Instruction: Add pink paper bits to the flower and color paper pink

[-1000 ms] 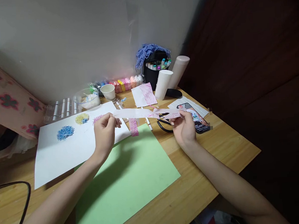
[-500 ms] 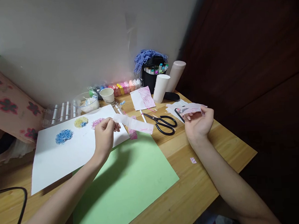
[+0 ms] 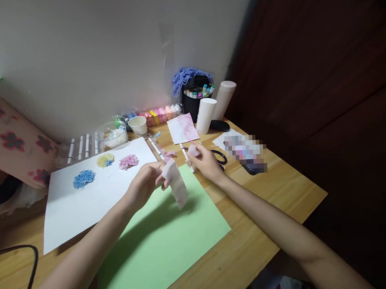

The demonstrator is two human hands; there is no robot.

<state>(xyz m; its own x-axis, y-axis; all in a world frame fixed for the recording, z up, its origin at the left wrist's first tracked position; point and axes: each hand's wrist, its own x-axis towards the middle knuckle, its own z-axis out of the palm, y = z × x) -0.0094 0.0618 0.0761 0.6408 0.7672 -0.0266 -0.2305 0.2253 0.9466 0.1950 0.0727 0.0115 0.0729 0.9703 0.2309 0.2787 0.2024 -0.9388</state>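
A pale pinkish paper strip (image 3: 176, 184) hangs from the fingers of my left hand (image 3: 146, 181), above the green sheet (image 3: 165, 236). My right hand (image 3: 207, 163) is just to the right, pinching a small pale piece of paper (image 3: 193, 151) over the black-handled scissors (image 3: 220, 157), which it partly hides. Left of my hands, a white sheet (image 3: 70, 211) carries blue (image 3: 84, 179), yellow (image 3: 105, 160) and pink (image 3: 128, 161) clusters of paper bits. White markers (image 3: 186, 157) lie beside my right hand, and a half-pink card (image 3: 183, 128) rests behind them.
A paper cup (image 3: 138, 126), a clear bowl (image 3: 113, 135) and coloured clay packs (image 3: 155, 115) line the wall. White cylinders (image 3: 206, 115) stand by a black marker holder (image 3: 192, 105). A blurred-out phone (image 3: 254, 167) lies on papers at the right. A black cable (image 3: 36, 265) curves at lower left.
My right hand has moved left to the scissors, and the blurred-out phone now lies on the table. The strip in my left hand has swung downward. The small scrap at the front right is gone.
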